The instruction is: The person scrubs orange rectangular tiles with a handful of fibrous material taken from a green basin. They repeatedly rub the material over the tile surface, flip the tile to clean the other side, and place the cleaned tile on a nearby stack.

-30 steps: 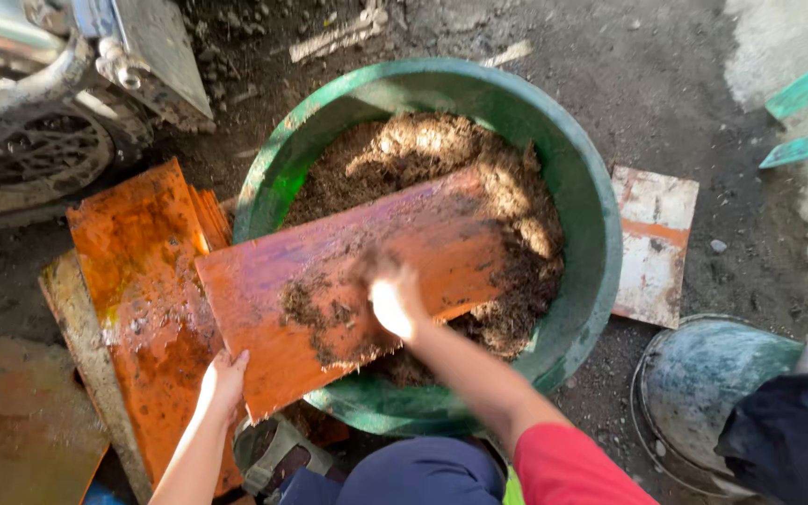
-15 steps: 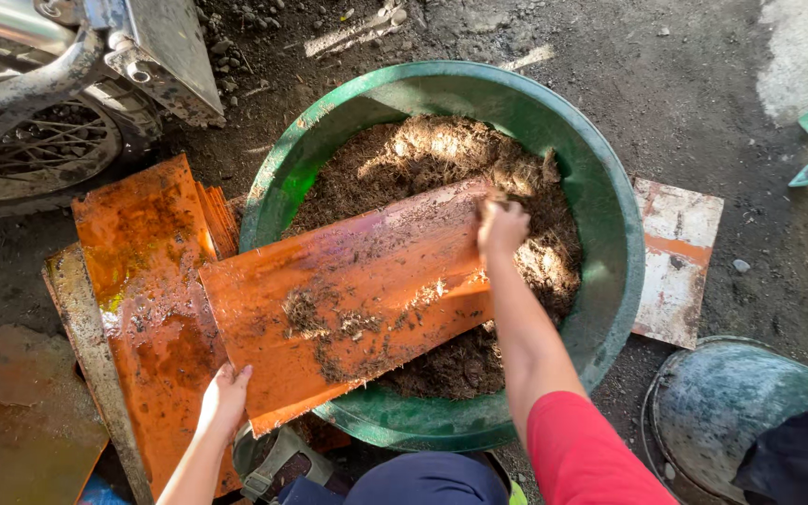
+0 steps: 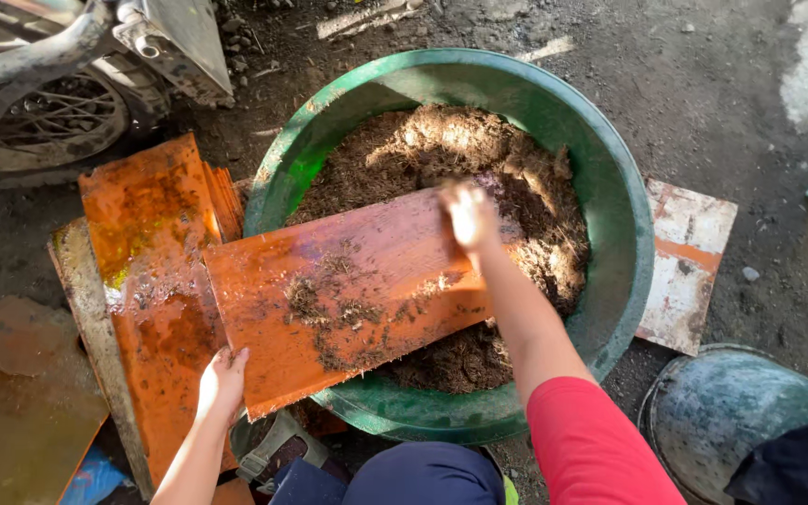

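Orange board [image 3: 348, 299], flat and rust-stained, lies tilted across the near-left rim of a large green basin [image 3: 624, 215], its upper end over the brown, fibrous soil [image 3: 460, 150] heaped inside, its lower corner hanging out past the rim. Left hand [image 3: 222, 382] is clamped on that lower corner, fingers curled over the edge. Right hand [image 3: 469, 215] rests at the board's upper end where it meets the soil, blurred, so whether its fingers are spread or closed cannot be told. Loose clumps of soil [image 3: 329, 313] cling to the middle of the board. To do this well, I judge the board should stay sloped toward the basin, with strokes running uphill so crumbs fall inside, and the lower corner held firm against slipping. Edges: the board overlaps a second orange sheet [image 3: 147, 243] lying on the ground at left; a bicycle wheel [image 3: 44, 117] stands close beyond it. A white tile with an orange stripe [image 3: 689, 262] lies just right of the basin, a grey bucket [image 3: 731, 411] near the lower right. Open room is mainly the bare dirt ground [image 3: 703, 84] beyond the far rim.
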